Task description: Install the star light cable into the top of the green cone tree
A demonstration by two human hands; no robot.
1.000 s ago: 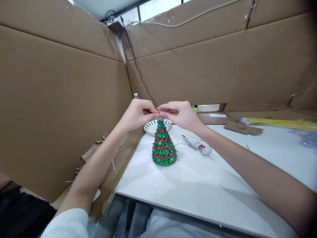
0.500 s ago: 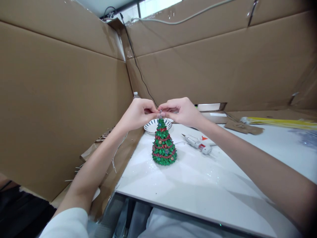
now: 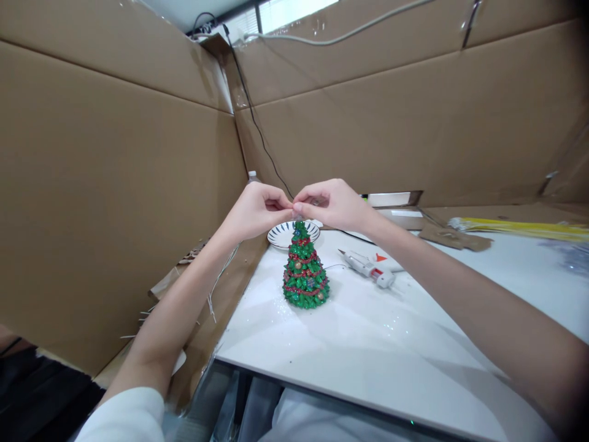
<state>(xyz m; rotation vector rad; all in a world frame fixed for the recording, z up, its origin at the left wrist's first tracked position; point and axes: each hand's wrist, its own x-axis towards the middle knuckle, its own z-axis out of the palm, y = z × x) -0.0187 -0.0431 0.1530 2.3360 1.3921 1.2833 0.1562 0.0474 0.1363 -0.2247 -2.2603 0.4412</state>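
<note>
Where hands (image 3: 255,210) (image 3: 335,204) meet, tree (image 3: 306,270) directly below, upright

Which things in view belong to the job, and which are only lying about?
In hand:
green cone-shaped tree with red garlands
small shiny piece at its tip, mostly hidden, between left hand and right hand

Seemingly idle:
round white plate with blue stripes
white glue gun, red parts, perhaps related
thin yellow strips

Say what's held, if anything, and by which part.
Left hand and right hand pinch a small pale piece at the top of the green tree; fingers hide which part.
</note>
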